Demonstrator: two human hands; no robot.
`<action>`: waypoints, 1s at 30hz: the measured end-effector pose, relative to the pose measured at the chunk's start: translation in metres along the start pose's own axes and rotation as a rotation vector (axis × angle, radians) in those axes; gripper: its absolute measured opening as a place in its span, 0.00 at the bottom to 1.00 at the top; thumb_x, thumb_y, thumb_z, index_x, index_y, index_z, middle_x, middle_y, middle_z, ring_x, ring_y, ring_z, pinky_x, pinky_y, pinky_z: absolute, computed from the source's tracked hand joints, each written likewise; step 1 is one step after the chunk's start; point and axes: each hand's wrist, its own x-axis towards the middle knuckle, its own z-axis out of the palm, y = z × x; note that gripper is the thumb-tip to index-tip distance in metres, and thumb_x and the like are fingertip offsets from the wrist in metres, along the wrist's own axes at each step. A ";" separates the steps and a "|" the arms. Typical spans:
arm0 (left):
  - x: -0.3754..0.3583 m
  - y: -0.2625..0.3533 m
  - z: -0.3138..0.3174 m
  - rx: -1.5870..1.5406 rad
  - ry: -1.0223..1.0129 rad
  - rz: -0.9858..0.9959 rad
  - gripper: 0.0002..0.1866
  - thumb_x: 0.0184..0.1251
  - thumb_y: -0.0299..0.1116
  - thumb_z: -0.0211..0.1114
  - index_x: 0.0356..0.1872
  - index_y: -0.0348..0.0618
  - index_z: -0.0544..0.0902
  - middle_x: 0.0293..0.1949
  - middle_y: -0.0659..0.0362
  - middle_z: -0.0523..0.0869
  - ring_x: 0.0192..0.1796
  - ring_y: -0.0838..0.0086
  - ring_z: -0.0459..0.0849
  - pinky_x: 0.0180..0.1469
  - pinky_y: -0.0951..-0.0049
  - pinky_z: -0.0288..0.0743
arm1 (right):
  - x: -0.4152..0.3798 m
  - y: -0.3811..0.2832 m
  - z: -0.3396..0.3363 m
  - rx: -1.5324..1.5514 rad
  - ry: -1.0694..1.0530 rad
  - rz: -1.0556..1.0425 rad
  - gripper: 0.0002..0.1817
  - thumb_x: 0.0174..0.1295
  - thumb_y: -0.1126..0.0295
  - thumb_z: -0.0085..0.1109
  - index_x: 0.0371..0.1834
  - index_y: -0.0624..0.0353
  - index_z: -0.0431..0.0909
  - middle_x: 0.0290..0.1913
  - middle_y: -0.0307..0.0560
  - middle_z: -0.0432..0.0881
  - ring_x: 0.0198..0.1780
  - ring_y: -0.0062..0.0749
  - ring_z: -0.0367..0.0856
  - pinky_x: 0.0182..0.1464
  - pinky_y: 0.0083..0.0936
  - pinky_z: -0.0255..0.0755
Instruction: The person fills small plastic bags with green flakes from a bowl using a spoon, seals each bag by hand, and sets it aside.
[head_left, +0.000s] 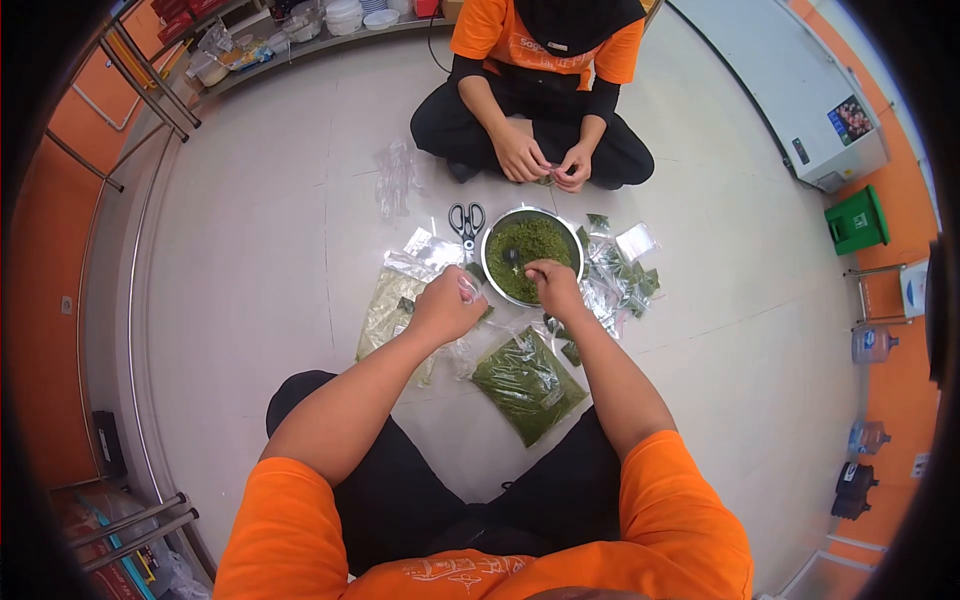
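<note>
A metal bowl (487, 278) of chopped green stuff (540, 240) stands on the floor in front of me. My right hand (560, 290) is closed at the bowl's near right rim, on what looks like a spoon (513, 257), its dark end in the green stuff. Left of the bowl, my left hand (447, 305) is closed around a small clear plastic bag (469, 289). Black-handled scissors (468, 222) lie just beyond that hand. Nearer my legs lies a large clear bag packed with green stuff (528, 385). Small filled packets (630, 283) are heaped right of the bowl.
A co-worker (545, 90) sits cross-legged opposite, both hands on a small item. Under my left forearm lies a large plastic bag (385, 315). Clear plastic (397, 178) lies farther left. A shelf (330, 42), a chest freezer (800, 110) and a green bin (857, 220) stand around.
</note>
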 end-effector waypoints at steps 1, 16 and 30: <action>0.000 0.002 0.000 0.006 -0.003 -0.012 0.23 0.56 0.45 0.73 0.46 0.42 0.77 0.38 0.57 0.86 0.44 0.62 0.86 0.50 0.62 0.77 | 0.001 -0.004 -0.002 -0.020 0.002 0.022 0.08 0.66 0.71 0.61 0.43 0.62 0.86 0.43 0.58 0.86 0.46 0.55 0.84 0.50 0.39 0.77; 0.004 0.000 0.003 0.007 -0.021 -0.007 0.23 0.56 0.44 0.73 0.46 0.40 0.78 0.38 0.56 0.87 0.44 0.61 0.87 0.51 0.63 0.78 | 0.001 -0.016 0.004 -0.133 0.108 0.125 0.09 0.67 0.71 0.58 0.39 0.67 0.84 0.37 0.65 0.84 0.42 0.61 0.83 0.47 0.45 0.75; 0.008 -0.009 0.001 0.007 0.000 -0.010 0.23 0.56 0.44 0.72 0.47 0.41 0.78 0.38 0.54 0.87 0.44 0.58 0.87 0.50 0.61 0.78 | 0.003 -0.017 0.024 -0.062 0.296 0.303 0.16 0.69 0.65 0.54 0.37 0.67 0.86 0.34 0.67 0.85 0.39 0.63 0.85 0.45 0.48 0.76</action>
